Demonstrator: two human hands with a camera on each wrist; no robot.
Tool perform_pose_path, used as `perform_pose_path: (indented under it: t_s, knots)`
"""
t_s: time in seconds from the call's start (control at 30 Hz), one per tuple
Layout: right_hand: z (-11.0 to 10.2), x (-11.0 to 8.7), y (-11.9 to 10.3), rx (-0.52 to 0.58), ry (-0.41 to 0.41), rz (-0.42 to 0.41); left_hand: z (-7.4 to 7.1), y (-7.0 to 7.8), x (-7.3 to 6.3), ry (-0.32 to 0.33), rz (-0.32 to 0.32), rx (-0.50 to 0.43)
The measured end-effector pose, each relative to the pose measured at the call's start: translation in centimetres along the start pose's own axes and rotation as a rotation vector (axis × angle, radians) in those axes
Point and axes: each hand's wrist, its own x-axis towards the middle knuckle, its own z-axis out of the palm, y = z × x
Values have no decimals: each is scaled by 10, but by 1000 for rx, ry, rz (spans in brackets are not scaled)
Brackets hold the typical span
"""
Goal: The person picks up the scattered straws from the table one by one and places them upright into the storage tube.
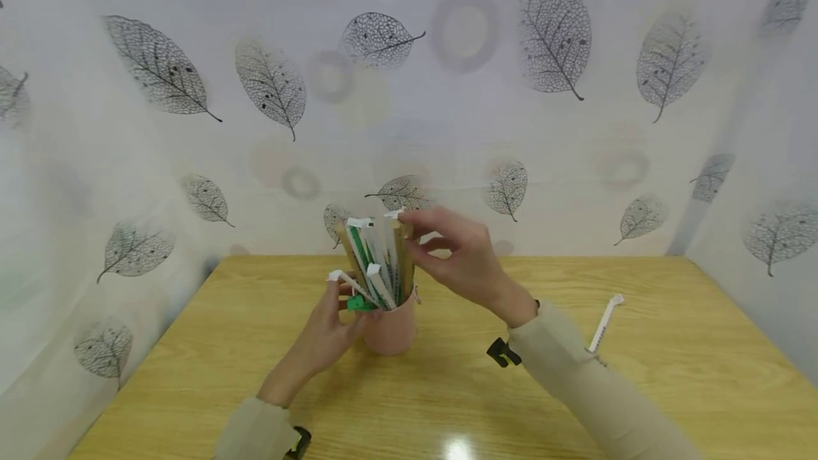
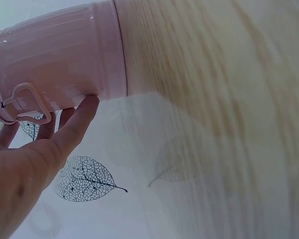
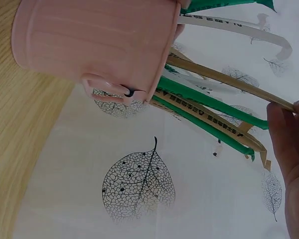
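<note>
A pink ribbed bucket (image 1: pixel 390 329) with small side handles stands upright on the table, holding several long narrow strips, white (image 1: pixel 381 286), green (image 3: pixel 209 99) and brown, some printed and bent at the tips. My left hand (image 1: pixel 329 325) holds the bucket's left side, thumb and fingers against its wall; the left wrist view shows a fingertip (image 2: pixel 92 102) touching it low down. Above the bucket, my right hand (image 1: pixel 456 254) pinches the upper end of a brown strip (image 3: pixel 234 82), whose lower end is inside the bucket. A green bent piece (image 1: pixel 360 302) sticks out beside the left fingers.
One white strip (image 1: pixel 603 325) lies apart on the wooden table (image 1: pixel 211 353), right of the right forearm, which partly hides its near end. Leaf-patterned cloth (image 1: pixel 422 119) rises behind the table and along both sides. Black strap clips (image 1: pixel 503 352) hang by the wrists.
</note>
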Motion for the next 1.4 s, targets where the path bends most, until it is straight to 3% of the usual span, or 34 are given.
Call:
perform_pose_path:
  t_s: [0.33,0.53,0.77,1.0,1.4]
  knots:
    - [10,-16,6,-99,-115,-26,0,1,-1,-7,-42,4]
    - [13,-26,9,-102,-147,-27,0,1,-1,-13,-53,-2]
    - [17,-38,13,-119,-159,8,-1,4,0,-21,-145,4]
    - [17,-39,13,-138,-152,40,-1,4,2,1,-71,5]
    - [4,-44,10,-147,-200,56,-1,3,-1,-13,-90,17]
